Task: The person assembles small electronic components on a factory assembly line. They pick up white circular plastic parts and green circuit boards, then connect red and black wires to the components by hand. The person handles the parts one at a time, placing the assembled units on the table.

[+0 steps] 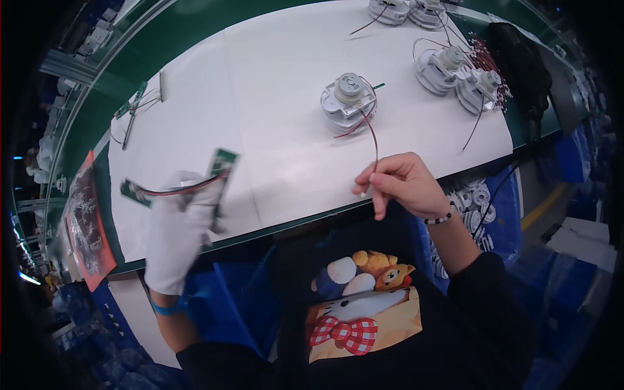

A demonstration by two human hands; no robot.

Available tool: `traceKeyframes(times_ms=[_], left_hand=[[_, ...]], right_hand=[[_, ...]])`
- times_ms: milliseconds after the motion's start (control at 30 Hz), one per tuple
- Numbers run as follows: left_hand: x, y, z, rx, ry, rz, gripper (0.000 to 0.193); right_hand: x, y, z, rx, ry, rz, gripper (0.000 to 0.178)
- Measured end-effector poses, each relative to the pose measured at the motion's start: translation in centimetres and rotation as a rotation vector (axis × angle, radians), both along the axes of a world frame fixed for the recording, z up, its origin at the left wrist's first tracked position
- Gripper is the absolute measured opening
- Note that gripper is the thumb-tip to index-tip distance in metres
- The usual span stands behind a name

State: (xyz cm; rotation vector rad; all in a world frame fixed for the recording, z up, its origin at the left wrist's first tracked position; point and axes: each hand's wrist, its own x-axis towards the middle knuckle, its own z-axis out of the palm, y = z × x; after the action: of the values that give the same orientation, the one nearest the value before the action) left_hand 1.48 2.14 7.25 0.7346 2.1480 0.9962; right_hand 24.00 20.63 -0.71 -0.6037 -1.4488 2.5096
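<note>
My left hand, in a white glove and somewhat blurred, is closed around green circuit boards above the left part of the white work surface. A dark and reddish wire bundle runs across the hand between two of the boards. My right hand is bare and pinches the lower end of a thin red-brown wire between thumb and fingers. That wire leads up to a white round housing with a silver motor on top, which rests on the surface beyond the hand. A second reddish wire hangs from the same housing.
Similar motor housings stand at the far right, beside a bundle of red-brown wires and a black bag. More boards lie far left, near a pinkish plastic bag. A blue bin with white parts sits below the right edge.
</note>
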Motion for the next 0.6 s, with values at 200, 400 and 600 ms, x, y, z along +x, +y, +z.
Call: traceKeyframes(times_ms=[200,400,600], left_hand=[[5.3,4.5,-1.4,-0.129,-0.337,-0.094,0.028],[5.9,4.6,-2.6,-0.051,-0.407,-0.063,0.025],[6.5,4.3,-3.0,0.050,-0.374,-0.038,0.023]], right_hand=[[-2.1,-2.4,0.5,0.184,0.118,-0.255,0.003],[-3.0,-2.9,-0.4,0.872,0.160,-0.340,0.008],[-2.8,-3.1,-0.3,0.946,0.061,-0.351,0.010]])
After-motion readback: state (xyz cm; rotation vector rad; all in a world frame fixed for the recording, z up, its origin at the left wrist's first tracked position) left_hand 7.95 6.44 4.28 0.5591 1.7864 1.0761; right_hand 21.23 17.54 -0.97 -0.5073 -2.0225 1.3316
